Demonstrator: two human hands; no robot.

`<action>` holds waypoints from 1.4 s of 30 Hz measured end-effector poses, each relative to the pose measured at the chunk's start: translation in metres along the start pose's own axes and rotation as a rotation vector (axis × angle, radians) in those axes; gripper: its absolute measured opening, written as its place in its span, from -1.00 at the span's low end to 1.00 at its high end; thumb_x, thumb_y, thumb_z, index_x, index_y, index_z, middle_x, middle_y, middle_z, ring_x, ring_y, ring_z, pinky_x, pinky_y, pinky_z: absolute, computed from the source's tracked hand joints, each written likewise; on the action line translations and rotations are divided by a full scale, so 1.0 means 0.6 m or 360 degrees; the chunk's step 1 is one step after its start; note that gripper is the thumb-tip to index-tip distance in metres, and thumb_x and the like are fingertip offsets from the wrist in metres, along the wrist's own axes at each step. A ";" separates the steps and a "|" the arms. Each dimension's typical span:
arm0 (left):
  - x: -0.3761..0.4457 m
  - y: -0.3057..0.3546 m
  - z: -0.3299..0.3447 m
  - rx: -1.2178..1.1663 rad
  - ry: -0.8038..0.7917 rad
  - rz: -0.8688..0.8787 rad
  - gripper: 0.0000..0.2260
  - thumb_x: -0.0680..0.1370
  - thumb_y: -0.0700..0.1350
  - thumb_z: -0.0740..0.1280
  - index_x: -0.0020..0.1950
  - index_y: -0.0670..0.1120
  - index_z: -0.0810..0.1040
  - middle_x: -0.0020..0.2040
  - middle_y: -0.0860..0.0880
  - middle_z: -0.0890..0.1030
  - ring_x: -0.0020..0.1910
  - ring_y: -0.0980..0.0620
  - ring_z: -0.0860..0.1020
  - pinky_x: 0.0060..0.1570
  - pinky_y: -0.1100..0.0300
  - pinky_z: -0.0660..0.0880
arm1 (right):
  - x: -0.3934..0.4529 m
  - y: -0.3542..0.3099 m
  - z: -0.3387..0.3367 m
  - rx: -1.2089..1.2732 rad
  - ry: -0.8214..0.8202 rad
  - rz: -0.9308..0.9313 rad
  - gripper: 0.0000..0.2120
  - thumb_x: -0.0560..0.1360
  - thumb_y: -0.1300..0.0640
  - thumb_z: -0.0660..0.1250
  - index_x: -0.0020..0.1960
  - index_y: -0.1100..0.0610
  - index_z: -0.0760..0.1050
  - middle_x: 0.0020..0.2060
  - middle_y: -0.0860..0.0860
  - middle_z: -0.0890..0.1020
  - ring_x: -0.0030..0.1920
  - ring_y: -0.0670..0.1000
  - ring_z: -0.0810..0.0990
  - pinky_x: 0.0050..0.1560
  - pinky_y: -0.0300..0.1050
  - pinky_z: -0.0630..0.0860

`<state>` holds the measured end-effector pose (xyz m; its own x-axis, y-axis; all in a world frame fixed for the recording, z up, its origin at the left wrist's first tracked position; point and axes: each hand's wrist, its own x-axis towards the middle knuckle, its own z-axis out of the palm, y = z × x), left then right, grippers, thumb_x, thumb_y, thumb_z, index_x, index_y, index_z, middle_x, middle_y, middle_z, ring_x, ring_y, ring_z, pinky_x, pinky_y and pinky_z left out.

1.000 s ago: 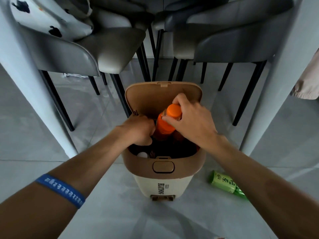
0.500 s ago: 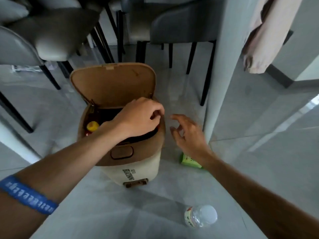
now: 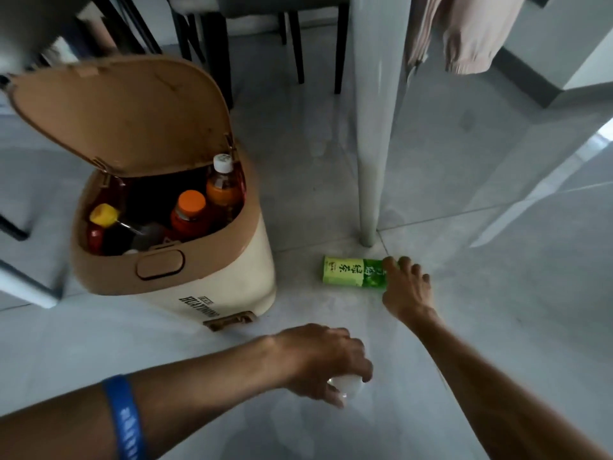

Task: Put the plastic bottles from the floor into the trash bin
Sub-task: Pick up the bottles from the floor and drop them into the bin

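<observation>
A cream and tan trash bin (image 3: 212, 280) stands on the grey tile floor with its lid (image 3: 122, 111) up. Several bottles fill it, among them an orange-capped one (image 3: 189, 210), a white-capped one (image 3: 224, 184) and a yellow-capped one (image 3: 104, 215). A green-labelled bottle (image 3: 351, 272) lies on its side to the right of the bin. My right hand (image 3: 406, 287) rests on its right end, fingers curled over it. My left hand (image 3: 328, 356) is low in front, closed over a clear plastic bottle (image 3: 346, 386) on the floor, mostly hidden under the fingers.
A pale table leg (image 3: 371, 127) stands just behind the green bottle. Dark chair legs (image 3: 295, 44) are behind the bin. A pink garment (image 3: 464, 34) hangs at top right. Another table leg (image 3: 26, 287) sits at the left edge.
Both hands have left the bin. The right hand dropped to the green bottle on the floor; the left hand swung down onto the clear bottle. The view turned right.
</observation>
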<state>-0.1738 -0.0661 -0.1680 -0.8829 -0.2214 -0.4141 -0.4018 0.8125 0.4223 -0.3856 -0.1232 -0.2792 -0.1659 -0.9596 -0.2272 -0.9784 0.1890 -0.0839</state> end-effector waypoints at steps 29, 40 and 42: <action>-0.471 -0.087 -0.387 -0.0454 0.1491 -0.1110 -0.69 0.29 0.04 0.60 -0.03 0.09 0.64 -0.07 0.10 0.64 -0.12 0.15 0.58 -0.19 0.21 0.46 | -0.113 -0.198 -0.445 0.1233 0.0745 -0.0497 -0.48 0.32 -0.01 0.56 0.22 -0.02 0.48 0.07 -0.02 0.57 -0.07 0.08 0.59 -0.16 -0.09 0.51; -0.367 -0.189 -0.219 -0.0709 0.0770 -0.1030 -0.75 0.57 -0.03 0.36 0.22 -0.05 0.61 0.03 0.10 0.62 0.02 0.18 0.58 0.12 0.20 0.50 | -0.194 -0.247 -0.542 0.1103 0.0998 -0.0845 -0.44 0.19 -0.15 0.55 0.09 -0.07 0.39 -0.09 -0.16 0.53 -0.12 -0.24 0.52 -0.18 -0.54 0.41; -0.371 -0.201 -0.215 -0.0713 0.0816 -0.1039 -0.77 0.57 -0.06 0.37 0.21 -0.02 0.60 -0.02 0.13 0.60 -0.01 0.17 0.58 0.03 0.25 0.49 | -0.201 -0.259 -0.548 0.1014 0.0964 -0.0924 -0.49 0.21 -0.17 0.52 0.07 -0.07 0.44 -0.13 -0.22 0.52 -0.17 -0.27 0.52 -0.23 -0.52 0.43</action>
<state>0.0397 -0.1845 -0.0230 -0.4068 -0.8564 -0.3179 -0.8166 0.1849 0.5468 -0.2539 -0.1052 0.0804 0.1015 -0.8485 0.5194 -0.7108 -0.4272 -0.5589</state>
